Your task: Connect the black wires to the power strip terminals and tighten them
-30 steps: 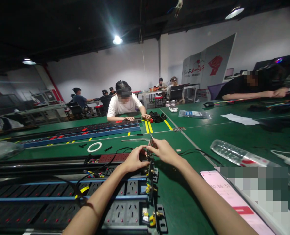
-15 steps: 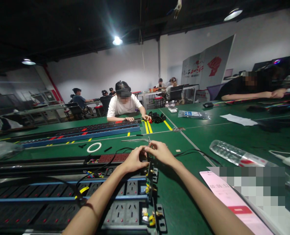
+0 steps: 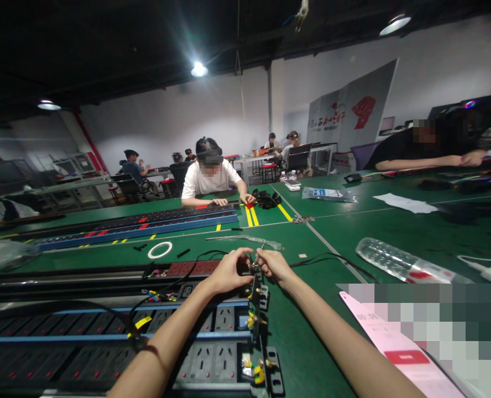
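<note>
My left hand [image 3: 228, 270] curls in a C around the end of a power strip at the far side of the row, thumb and fingers at its end plate. Beside it, my right hand [image 3: 275, 265] is closed in a pinch on a thin metal tool [image 3: 264, 245], whose tip sticks up above the fingers; its exact kind is too small to make out. Nearer me lie black power strips with blue edges [image 3: 224, 319]. Black slotted brackets [image 3: 273, 369], brass bolts and yellow-sleeved wire ends [image 3: 259, 373] show at their right ends.
A white ring [image 3: 160, 250] and a clear plastic sleeve [image 3: 249, 240] lie beyond my hands. At right are a clear plastic package [image 3: 395, 260] and a pink-screened phone [image 3: 398, 342]. A co-worker in a white shirt [image 3: 210, 179] sits opposite, near blue strips [image 3: 146, 228]. A black cable [image 3: 337, 255] crosses the green tabletop.
My right hand has shifted slightly right and down, apart from the left fingers, and the metal tool has tilted to the right. My left hand stays nearly in place.
</note>
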{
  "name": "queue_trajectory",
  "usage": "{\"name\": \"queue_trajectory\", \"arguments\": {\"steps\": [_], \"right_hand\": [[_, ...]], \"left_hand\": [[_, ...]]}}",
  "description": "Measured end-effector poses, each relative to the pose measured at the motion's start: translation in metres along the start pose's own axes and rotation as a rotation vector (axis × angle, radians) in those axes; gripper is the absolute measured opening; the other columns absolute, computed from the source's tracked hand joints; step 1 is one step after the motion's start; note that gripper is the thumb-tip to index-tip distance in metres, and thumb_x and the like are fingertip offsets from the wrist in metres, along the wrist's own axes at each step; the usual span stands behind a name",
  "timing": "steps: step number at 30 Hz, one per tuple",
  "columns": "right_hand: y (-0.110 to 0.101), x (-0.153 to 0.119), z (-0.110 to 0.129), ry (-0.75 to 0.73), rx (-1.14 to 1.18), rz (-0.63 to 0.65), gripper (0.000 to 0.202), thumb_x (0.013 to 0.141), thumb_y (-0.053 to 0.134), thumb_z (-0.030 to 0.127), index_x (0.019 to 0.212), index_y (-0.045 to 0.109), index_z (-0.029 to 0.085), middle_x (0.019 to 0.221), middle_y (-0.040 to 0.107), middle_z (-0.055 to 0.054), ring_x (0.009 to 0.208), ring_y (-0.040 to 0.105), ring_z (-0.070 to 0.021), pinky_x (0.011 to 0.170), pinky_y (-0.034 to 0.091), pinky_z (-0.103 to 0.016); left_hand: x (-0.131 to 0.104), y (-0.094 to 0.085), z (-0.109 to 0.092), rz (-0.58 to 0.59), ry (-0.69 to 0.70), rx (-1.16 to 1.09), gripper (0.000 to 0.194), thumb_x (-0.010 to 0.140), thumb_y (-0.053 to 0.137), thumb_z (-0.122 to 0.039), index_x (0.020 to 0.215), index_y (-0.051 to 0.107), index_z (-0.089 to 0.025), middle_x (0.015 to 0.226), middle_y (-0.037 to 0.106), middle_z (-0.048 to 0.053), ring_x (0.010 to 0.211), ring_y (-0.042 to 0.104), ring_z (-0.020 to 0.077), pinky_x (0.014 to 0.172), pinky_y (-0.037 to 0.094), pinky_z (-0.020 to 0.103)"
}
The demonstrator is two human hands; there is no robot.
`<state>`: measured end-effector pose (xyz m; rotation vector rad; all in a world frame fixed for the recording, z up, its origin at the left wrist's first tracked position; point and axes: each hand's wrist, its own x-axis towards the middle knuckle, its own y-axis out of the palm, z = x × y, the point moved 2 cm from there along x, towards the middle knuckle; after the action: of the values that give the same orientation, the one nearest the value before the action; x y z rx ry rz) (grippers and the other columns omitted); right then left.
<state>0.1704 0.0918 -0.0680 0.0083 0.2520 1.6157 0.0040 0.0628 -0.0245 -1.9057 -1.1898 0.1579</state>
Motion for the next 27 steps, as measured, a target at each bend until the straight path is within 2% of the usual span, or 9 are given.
{"name": "queue_trajectory", "arguments": {"steps": [3,5,10,13,16,22,24,27], "right_hand": [[-0.007,0.002,0.011,-0.124,-0.164,-0.102,0.032,0.084,0.058,0.047,0.070,0.055,0.018,0.054,0.053,0.004,0.035,0.039,-0.0066,0.034,0.027,-0.019],[-0.012,-0.001,0.023,-0.251,-0.288,-0.099,0.031,0.087,0.053,0.047,0.074,0.056,0.019,0.059,0.058,0.002,0.040,0.045,-0.0087,0.039,0.032,-0.021],[-0.013,-0.025,0.057,-0.518,-0.561,0.231,0.030,0.092,0.051,0.046,0.089,0.062,0.019,0.075,0.066,-0.001,0.058,0.055,-0.0136,0.056,0.041,-0.024],[-0.009,-0.037,0.070,-0.605,-0.690,0.321,0.025,0.094,0.051,0.039,0.091,0.065,0.019,0.085,0.070,-0.004,0.073,0.060,-0.0172,0.067,0.043,-0.027],[-0.005,-0.042,0.076,-0.635,-0.770,0.368,0.021,0.093,0.054,0.034,0.091,0.068,0.018,0.088,0.072,-0.005,0.080,0.062,-0.0193,0.073,0.043,-0.029],[-0.004,-0.047,0.081,-0.548,-0.751,0.543,0.014,0.083,0.064,0.029,0.089,0.072,0.019,0.082,0.072,-0.003,0.072,0.063,-0.0175,0.066,0.044,-0.026],[-0.003,-0.047,0.079,-0.530,-0.754,0.555,0.014,0.081,0.066,0.029,0.089,0.073,0.018,0.079,0.071,-0.003,0.069,0.062,-0.0173,0.064,0.043,-0.026],[0.000,-0.042,0.071,-0.562,-0.692,0.506,0.017,0.085,0.064,0.032,0.087,0.072,0.017,0.081,0.071,-0.003,0.072,0.060,-0.0174,0.066,0.042,-0.027]], "left_hand": [[0.000,0.000,0.001,-0.003,-0.013,0.000,0.065,0.069,0.075,-0.016,0.130,0.053,-0.018,0.102,0.065,0.005,0.094,0.060,0.0217,0.089,0.050,0.036],[0.000,0.000,0.001,-0.002,-0.017,0.000,0.066,0.069,0.075,-0.015,0.131,0.052,-0.018,0.103,0.064,0.005,0.094,0.060,0.0219,0.090,0.050,0.036],[0.000,0.000,0.000,-0.001,-0.010,-0.004,0.063,0.072,0.075,-0.019,0.130,0.052,-0.019,0.102,0.065,0.005,0.093,0.061,0.0223,0.088,0.050,0.036],[0.000,0.000,0.001,-0.007,-0.011,-0.001,0.063,0.071,0.076,-0.019,0.129,0.052,-0.019,0.103,0.066,0.005,0.093,0.061,0.0229,0.087,0.050,0.036],[0.000,0.001,0.001,-0.011,-0.010,-0.018,0.061,0.071,0.075,-0.020,0.128,0.053,-0.018,0.106,0.067,0.006,0.094,0.062,0.0236,0.087,0.051,0.035],[0.000,-0.001,-0.003,-0.018,0.003,-0.016,0.056,0.071,0.075,-0.019,0.123,0.056,-0.019,0.115,0.067,0.007,0.104,0.062,0.0263,0.094,0.049,0.038],[0.000,-0.002,-0.003,-0.008,0.000,-0.007,0.057,0.070,0.076,-0.018,0.124,0.056,-0.020,0.117,0.066,0.007,0.104,0.062,0.0267,0.093,0.049,0.038],[0.000,-0.001,-0.002,-0.005,0.008,-0.021,0.054,0.071,0.075,-0.017,0.122,0.057,-0.019,0.117,0.066,0.008,0.105,0.062,0.0260,0.094,0.049,0.037]]}}
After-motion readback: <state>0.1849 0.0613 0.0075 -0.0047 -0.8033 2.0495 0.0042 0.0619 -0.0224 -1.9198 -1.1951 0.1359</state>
